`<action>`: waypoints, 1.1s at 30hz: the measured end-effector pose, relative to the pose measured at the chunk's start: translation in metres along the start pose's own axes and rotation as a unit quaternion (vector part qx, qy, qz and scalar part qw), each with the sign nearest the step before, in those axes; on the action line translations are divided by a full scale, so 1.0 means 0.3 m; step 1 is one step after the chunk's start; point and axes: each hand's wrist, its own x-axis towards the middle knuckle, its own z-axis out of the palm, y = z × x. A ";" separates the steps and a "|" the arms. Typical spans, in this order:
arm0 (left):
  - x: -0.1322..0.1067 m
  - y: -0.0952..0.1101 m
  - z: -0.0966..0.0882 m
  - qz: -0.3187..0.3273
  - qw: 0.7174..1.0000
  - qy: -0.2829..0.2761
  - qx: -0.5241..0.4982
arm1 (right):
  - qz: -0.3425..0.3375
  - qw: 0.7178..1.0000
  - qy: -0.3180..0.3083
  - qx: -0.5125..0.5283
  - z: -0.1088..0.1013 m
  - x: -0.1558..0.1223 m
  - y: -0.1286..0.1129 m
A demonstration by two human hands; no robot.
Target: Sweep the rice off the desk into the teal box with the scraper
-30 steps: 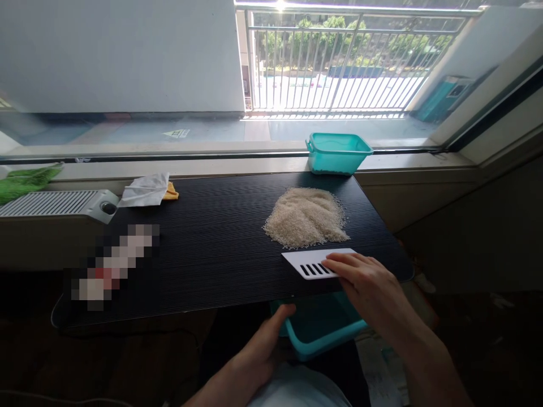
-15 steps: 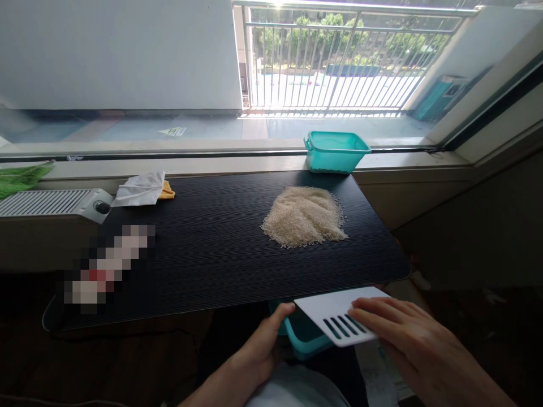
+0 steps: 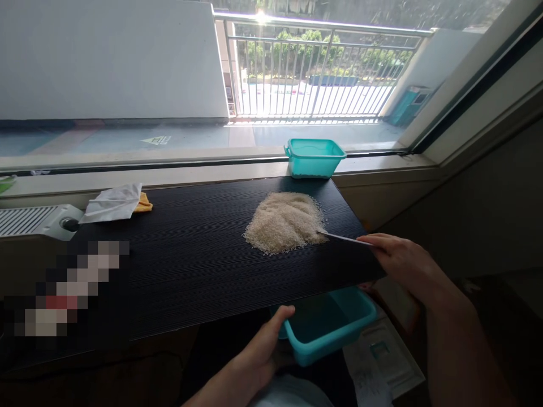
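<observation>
A heap of white rice [image 3: 285, 221] lies on the dark table [image 3: 190, 265]. My right hand [image 3: 394, 254] is closed on a white slotted scraper [image 3: 345, 238], seen nearly edge-on, with its far edge touching the right side of the heap. My left hand [image 3: 267, 345] grips the near-left rim of a teal plastic bin [image 3: 311, 349], its thumb over the rim and the other fingers hidden beneath. The bin sits just below the table's front edge, above my lap. Its inside is dark, and I cannot make out its contents.
A second teal bin [image 3: 316, 161] stands at the table's back right corner by the window sill. At the back left lie a white cloth [image 3: 113, 203] and a yellow cloth [image 3: 144, 203], beside a white heater [image 3: 38, 221]. A blurred-out object [image 3: 80, 288] lies at the left.
My right hand has moved the scraper from over the held bin up and forward to the rice heap, turning it edge-on. My left hand still grips the bin. The view has shifted right.
</observation>
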 end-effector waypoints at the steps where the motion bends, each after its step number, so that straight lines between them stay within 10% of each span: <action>1: 0.005 0.000 0.005 -0.001 1.000 0.002 0.004 | 0.005 1.000 0.000 -0.001 0.000 0.001 0.002; 27: 0.041 -0.001 0.101 -0.033 0.999 -0.005 0.010 | -0.091 0.993 -0.068 0.017 -0.028 -0.299 -0.033; 33: 0.032 0.000 0.102 -0.025 1.000 -0.008 0.015 | -0.030 0.997 -0.069 0.021 -0.090 -0.178 0.021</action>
